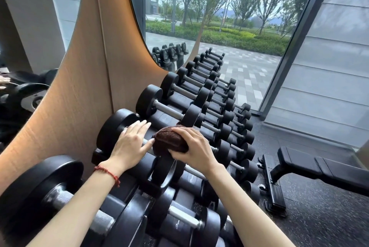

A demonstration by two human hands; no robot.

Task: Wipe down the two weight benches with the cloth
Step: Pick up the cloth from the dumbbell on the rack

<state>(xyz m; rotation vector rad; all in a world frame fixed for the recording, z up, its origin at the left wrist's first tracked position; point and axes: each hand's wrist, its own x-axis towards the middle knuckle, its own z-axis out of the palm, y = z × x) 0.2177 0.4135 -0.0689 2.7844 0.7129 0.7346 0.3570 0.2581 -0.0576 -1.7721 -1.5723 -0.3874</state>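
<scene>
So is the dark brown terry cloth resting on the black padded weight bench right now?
No, the right hand grips the dark brown terry cloth on the dumbbell rack, apart from the black padded weight bench.

One brown cloth (169, 139) and one weight bench (319, 164) are in view. Two hands show. The dumbbells (169, 111) on the rack are too many to count surely.

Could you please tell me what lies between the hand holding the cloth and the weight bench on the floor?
In the head view, the rack's lower dumbbells lie between the right hand gripping the cloth and the bench.
</scene>
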